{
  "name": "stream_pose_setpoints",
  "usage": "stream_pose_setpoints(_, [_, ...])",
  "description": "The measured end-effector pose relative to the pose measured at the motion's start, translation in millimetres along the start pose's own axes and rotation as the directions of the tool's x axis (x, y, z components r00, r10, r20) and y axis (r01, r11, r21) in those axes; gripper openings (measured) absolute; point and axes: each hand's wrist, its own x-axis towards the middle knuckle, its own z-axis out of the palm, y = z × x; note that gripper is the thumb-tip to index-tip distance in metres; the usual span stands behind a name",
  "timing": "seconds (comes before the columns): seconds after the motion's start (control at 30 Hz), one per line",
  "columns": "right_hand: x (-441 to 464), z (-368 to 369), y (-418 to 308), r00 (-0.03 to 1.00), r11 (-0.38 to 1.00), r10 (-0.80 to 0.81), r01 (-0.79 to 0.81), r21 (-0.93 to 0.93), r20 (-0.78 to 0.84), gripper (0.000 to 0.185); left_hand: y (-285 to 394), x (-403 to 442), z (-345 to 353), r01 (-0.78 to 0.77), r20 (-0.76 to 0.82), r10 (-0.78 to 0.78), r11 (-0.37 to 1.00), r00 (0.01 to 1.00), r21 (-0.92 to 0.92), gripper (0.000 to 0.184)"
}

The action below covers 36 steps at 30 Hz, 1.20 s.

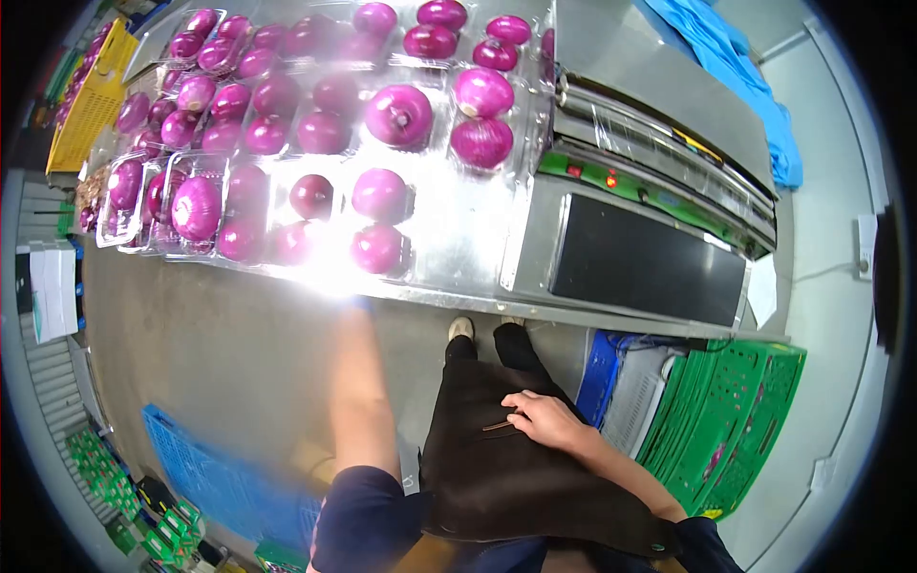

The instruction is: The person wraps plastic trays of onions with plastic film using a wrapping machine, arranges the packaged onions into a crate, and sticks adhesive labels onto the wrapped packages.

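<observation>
My left arm [361, 392] reaches forward to the table's front edge. Strong glare washes out the hand at its end, so its fingers cannot be made out. The nearest things to it are red onions [375, 248] sitting in pairs in clear plastic trays [129, 234]. My right hand [544, 417] rests against the dark brown apron [497, 477] at my waist, its fingers loosely bent and apart. Beside its fingertips lies a thin brown cord [496, 426] on the apron; no grip on it shows.
A wrapping machine [659, 191] with a black plate [650, 263] stands on the right of the metal table [458, 224]. Green crates [726, 420] are stacked below it. A blue pallet [220, 477] lies at lower left, and a yellow crate [91, 105] stands at the far left.
</observation>
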Motion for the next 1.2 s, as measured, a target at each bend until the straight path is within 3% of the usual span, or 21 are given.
stream_pose_setpoints(0.1, [8.6,-28.9,0.6,0.999,0.99,-0.032,0.034,-0.136,0.021,0.027,-7.5,-35.6,-19.8,-0.146,0.027,0.145,0.988,0.989,0.049,0.034])
stream_pose_setpoints(0.2, [17.6,-63.8,-6.8,0.996,0.981,-0.083,0.085,-0.177,0.019,0.027,20.1,-124.2,-34.5,-0.485,-0.041,0.495,0.862,0.868,0.149,0.034])
stream_pose_setpoints(0.27, [21.5,-85.6,-12.8,0.984,0.964,-0.177,0.18,-0.197,0.031,0.026,79.4,-194.6,-33.5,-0.657,-0.106,0.688,0.721,0.718,0.22,0.033])
stream_pose_setpoints(0.3, [22.4,-94.9,-16.4,0.974,0.952,-0.222,0.225,-0.205,0.038,0.026,104.3,-178.9,-53.3,-0.759,-0.077,0.824,0.551,0.562,0.347,0.032])
stream_pose_setpoints(0.37, [24.3,-111.5,-26.1,0.948,0.93,-0.3,0.315,-0.191,0.102,0.026,164.0,-177.3,-69.0,-0.828,-0.061,0.936,0.337,0.348,0.449,0.031])
stream_pose_setpoints(0.43, [29.4,-118.5,-26.1,0.907,0.889,-0.393,0.417,-0.19,0.153,0.026,222.1,-191.5,-48.7,-0.825,-0.056,0.903,0.413,0.426,0.385,0.029])
stream_pose_setpoints(0.5, [34.5,-121.5,-26.8,0.883,0.861,-0.415,0.459,-0.22,0.221,0.025,273.8,-183.6,-42.4,-0.754,0.048,0.779,0.588,0.625,0.292,0.026])
stream_pose_setpoints(0.6, [44.4,-125.3,-33.7,0.872,0.843,-0.424,0.479,-0.245,0.247,0.024,320.6,-56.4,-82.8,-0.607,0.113,0.636,0.646,0.763,0.464,0.02])
stream_pose_setpoints(0.67, [51.4,-129.0,-40.5,0.891,0.851,-0.395,0.446,-0.277,0.222,0.024,328.0,14.3,-108.9,-0.714,0.142,0.731,0.575,0.667,0.399,0.011])
stream_pose_setpoints(0.7, [54.8,-132.1,-46.8,0.903,0.863,-0.393,0.428,-0.27,0.177,0.024,323.3,-18.1,-87.5,-0.711,0.082,0.741,0.599,0.666,0.368,0.01])
stream_pose_setpoints(0.83, [57.6,-142.2,-70.1,0.925,0.892,-0.374,0.377,-0.25,0.061,0.024,315.4,-34.8,-86.4,-0.774,0.179,0.783,0.5,0.596,0.388,0.008])
stream_pose_setpoints(0.93, [62.9,-147.5,-78.9,0.915,0.885,-0.401,0.399,-0.239,0.04,0.025,310.8,-108.8,-62.4,-0.76,0.206,0.733,0.609,0.649,0.227,0.008])
stream_pose_setpoints(1.0, [67.3,-152.4,-84.0,0.908,0.882,-0.417,0.416,-0.224,0.042,0.026,311.1,-138.5,-53.7,-0.68,0.137,0.682,0.73,0.718,-0.067,0.008])
stream_pose_setpoints(1.03, [68.7,-155.0,-87.9,0.907,0.883,-0.418,0.418,-0.211,0.048,0.026,319.0,-128.2,-62.7,-0.646,0.242,0.66,0.749,0.711,-0.146,0.007])
stream_pose_setpoints(1.17, [84.5,-168.8,-103.6,0.829,0.82,-0.559,0.553,-0.148,-0.005,0.028,315.3,-210.5,-29.3,-0.741,0.21,0.728,0.671,0.653,-0.023,0.007])
stream_pose_setpoints(1.2, [85.1,-178.5,-114.2,0.849,0.852,-0.523,0.519,-0.073,-0.073,0.03,308.1,-248.2,-10.5,-0.743,0.188,0.731,0.67,0.656,-0.01,0.007])
